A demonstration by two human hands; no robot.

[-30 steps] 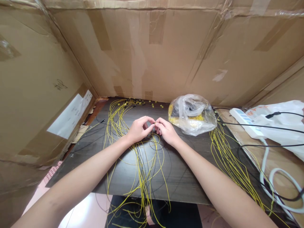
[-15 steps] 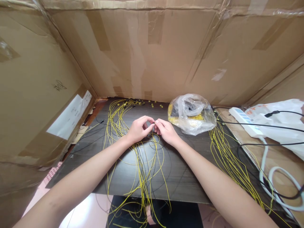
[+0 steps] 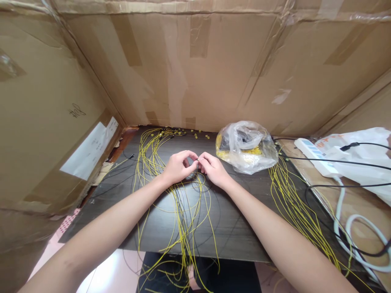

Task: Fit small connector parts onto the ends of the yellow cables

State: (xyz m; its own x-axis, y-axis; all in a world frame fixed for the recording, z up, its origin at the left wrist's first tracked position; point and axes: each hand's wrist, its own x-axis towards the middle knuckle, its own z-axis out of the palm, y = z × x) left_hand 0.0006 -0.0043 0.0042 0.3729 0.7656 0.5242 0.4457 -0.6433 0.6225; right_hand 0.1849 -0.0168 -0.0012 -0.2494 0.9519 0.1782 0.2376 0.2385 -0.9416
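Note:
Over the middle of the dark table, my left hand [image 3: 181, 166] and my right hand [image 3: 213, 167] meet fingertip to fingertip. Both are closed in a pinch on a tiny dark piece [image 3: 197, 159], which looks like the end of a thin yellow wire; the fingers hide most of it. Beneath my hands and wrists, long thin yellow wires [image 3: 183, 219] run down over the table's front edge toward my lap. Just left of my left hand, more yellow wires [image 3: 143, 156] curve up to small black ends [image 3: 174, 132] at the back.
Several small yellow pieces [image 3: 196, 136] lie near the back cardboard wall [image 3: 226, 73]. A clear plastic bag [image 3: 247, 148] with yellow contents sits right of my hands. Farther right are another yellow wire bundle [image 3: 293, 203], a white power strip [image 3: 316, 156] and black cables [image 3: 317, 160].
My hands stay together in nearly the same place. Only a slight shift of my right hand's fingers shows at the pinch.

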